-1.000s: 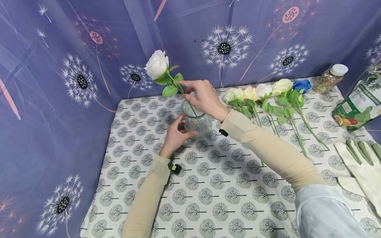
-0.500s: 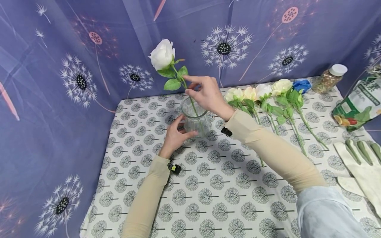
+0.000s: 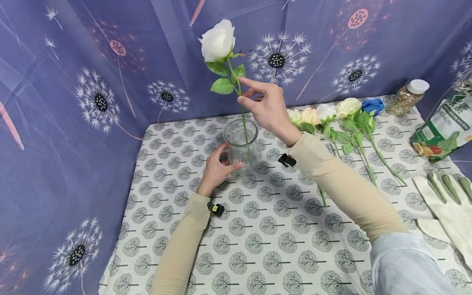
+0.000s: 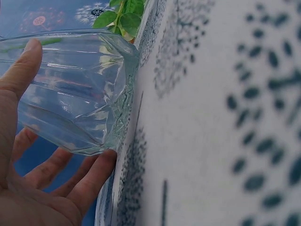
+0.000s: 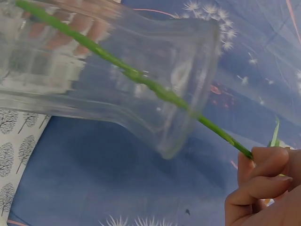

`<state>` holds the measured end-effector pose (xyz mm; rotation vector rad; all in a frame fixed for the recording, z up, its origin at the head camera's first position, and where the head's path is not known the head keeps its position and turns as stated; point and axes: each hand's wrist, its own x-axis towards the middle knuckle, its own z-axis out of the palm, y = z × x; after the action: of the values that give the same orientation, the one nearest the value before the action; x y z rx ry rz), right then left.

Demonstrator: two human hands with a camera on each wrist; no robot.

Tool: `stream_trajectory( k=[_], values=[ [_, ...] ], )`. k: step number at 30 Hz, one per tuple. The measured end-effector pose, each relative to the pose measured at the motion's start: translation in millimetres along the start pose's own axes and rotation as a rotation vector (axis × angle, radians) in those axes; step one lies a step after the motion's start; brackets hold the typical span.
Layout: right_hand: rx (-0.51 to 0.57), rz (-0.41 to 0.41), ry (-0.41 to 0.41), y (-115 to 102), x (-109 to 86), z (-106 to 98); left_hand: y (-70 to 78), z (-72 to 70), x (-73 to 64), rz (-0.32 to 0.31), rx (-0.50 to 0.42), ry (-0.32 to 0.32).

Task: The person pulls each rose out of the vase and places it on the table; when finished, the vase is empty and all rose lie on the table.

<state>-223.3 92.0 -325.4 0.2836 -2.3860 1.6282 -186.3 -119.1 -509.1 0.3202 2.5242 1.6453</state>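
Note:
A clear glass vase stands upright on the patterned cloth. My left hand holds its lower body, thumb on the near side and fingers round the far side; the left wrist view shows the vase between thumb and fingers. Above the rim, my right hand pinches the stem of a white rose just below its leaves. The bloom leans left over the vase. In the right wrist view the green stem runs through the vase mouth and down inside the glass.
To the right lie several roses, among them a white rose and a blue rose. Behind them stands a white-capped jar. A green and white bag and pale gloves are at the far right. A purple curtain hangs behind the table.
My right hand has risen and shifted right with the white rose, bringing the bloom higher and the stem more upright. The left hand and the vase stay in place.

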Motion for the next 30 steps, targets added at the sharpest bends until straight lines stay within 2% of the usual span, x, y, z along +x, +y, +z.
stream_trajectory(
  k=[13,21,30],
  values=[
    [0.263,0.014,0.130,-11,5.0,-24,0.2,0.0,-1.3,-0.057,-0.028,-0.010],
    [0.401,0.009,0.216,-20,3.7,-44,0.5,0.6,-1.6,-0.035,-0.013,0.003],
    [0.556,-0.036,0.332,-29,1.1,-67,1.4,0.8,-2.1,-0.037,-0.006,0.000]
  ],
)
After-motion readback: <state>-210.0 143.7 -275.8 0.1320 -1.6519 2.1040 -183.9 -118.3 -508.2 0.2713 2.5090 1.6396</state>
